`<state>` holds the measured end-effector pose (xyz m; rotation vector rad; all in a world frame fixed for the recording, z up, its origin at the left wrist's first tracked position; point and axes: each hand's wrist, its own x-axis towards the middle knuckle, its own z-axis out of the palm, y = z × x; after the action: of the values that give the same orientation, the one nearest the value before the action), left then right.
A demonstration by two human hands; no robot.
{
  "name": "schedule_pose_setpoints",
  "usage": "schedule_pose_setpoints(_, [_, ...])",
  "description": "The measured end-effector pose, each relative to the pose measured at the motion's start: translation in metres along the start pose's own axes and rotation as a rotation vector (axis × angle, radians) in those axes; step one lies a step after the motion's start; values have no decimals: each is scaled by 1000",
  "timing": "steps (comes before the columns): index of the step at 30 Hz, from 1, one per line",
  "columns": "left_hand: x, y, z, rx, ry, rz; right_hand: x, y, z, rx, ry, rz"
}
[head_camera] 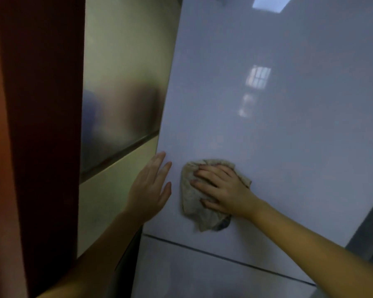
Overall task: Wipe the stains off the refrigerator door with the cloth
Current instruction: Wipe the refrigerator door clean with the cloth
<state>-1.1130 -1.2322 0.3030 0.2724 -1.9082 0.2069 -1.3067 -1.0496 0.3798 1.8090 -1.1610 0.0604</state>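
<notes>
We've got our right hand (222,190) pressing the cloth (194,203) flat on the refrigerator door (278,136), lower centre of frame; its grip is spread, not clenched. Left hand (151,190) braces open-palmed just left (stains too faint to tell).

Two bare forearms, no sleeves in view; left hand (150,190) and right hand (221,189) ungloved, no rings, no watch visible
</notes>
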Motion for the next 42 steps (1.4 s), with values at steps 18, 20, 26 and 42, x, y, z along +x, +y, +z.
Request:
schedule_pose_setpoints(18, [-31, -6, 7, -142, -18, -151, 75, 0, 6, -6, 188, 203])
schedule_pose_setpoints(20, [-32, -8, 8, -153, -21, -155, 51, -25, 26, 0, 151, 183])
schedule_pose_setpoints(26, [-23, -6, 3, -177, 48, -126, 10, -62, 55, 19, 53, 46])
schedule_pose_setpoints(42, [-34, -6, 11, 3, -31, -61, -38, -135, 108, 110, 91, 228])
